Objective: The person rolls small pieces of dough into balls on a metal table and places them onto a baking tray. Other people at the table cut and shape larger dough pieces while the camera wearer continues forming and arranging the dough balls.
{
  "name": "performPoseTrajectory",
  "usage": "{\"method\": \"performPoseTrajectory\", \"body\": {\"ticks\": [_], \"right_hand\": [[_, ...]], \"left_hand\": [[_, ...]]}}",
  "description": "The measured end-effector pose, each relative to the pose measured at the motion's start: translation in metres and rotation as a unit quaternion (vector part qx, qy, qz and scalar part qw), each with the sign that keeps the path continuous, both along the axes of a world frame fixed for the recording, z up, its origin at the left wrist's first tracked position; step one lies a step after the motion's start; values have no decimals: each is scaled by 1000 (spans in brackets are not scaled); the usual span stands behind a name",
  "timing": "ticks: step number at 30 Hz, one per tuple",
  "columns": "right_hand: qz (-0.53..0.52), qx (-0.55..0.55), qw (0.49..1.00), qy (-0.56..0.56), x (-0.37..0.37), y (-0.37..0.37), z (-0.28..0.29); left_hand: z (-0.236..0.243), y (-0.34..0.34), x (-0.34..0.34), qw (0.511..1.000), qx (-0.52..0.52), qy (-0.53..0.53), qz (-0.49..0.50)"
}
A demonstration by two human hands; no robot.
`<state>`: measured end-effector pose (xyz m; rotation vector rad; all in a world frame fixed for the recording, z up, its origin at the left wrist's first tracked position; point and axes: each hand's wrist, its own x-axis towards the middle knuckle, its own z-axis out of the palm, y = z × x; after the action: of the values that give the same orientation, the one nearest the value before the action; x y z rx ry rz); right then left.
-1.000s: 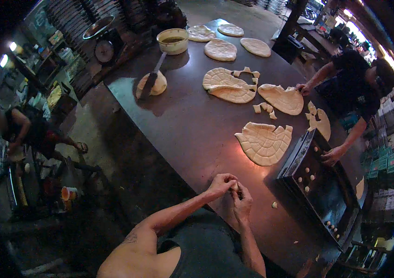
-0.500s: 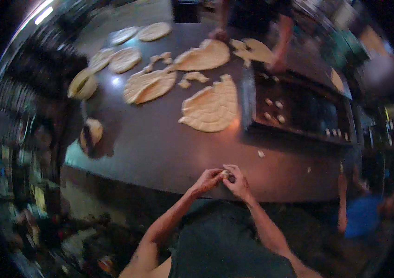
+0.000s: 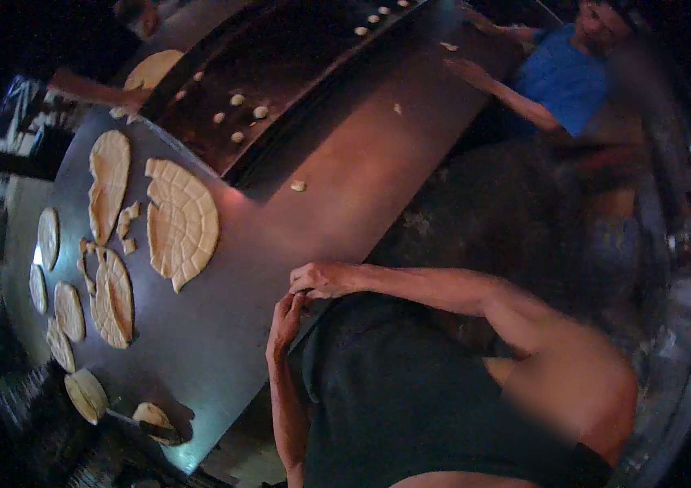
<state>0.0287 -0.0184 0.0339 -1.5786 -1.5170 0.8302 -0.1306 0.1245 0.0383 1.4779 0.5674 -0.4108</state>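
My left hand [image 3: 287, 315] and my right hand [image 3: 317, 279] meet fingertip to fingertip just above the table's near edge, in front of my dark top. Both have their fingers bent and pressed together. A small pale piece of dough showed between them half a second ago; the fingers now hide it. Nearest to them on the metal table [image 3: 231, 325] lie a small dough lump [image 3: 298, 186] and a flat round of dough [image 3: 187, 220], scored into pieces and ragged along one side.
A dark tray [image 3: 199, 154] with several small dough balls stands beyond. More dough sheets [image 3: 111, 301] lie at left, near a pale round container [image 3: 87, 396]. A co-worker in a blue shirt [image 3: 553, 77] stands at upper right; another person's arm [image 3: 101, 88] reaches in at upper left.
The view has swung to the right and tilted, so the table now runs diagonally and the blue-shirted co-worker shows more fully. My hands stay together; the dough piece has gone out of sight between them.
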Motion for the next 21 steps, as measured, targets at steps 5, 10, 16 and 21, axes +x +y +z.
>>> {"method": "performPoseTrajectory", "body": {"ticks": [5,10,16,21], "right_hand": [[31,-15,997,-67,6,3,-4],[61,-40,994,-80,10,13,1],[141,-113,982,-59,14,24,4],[138,-115,982,-53,6,32,-2]], "left_hand": [[-4,4,-5,998,63,-13,-23],[4,10,-5,998,59,-2,-18],[8,14,-11,1000,23,7,-14],[8,13,-17,1000,26,-5,7]]}}
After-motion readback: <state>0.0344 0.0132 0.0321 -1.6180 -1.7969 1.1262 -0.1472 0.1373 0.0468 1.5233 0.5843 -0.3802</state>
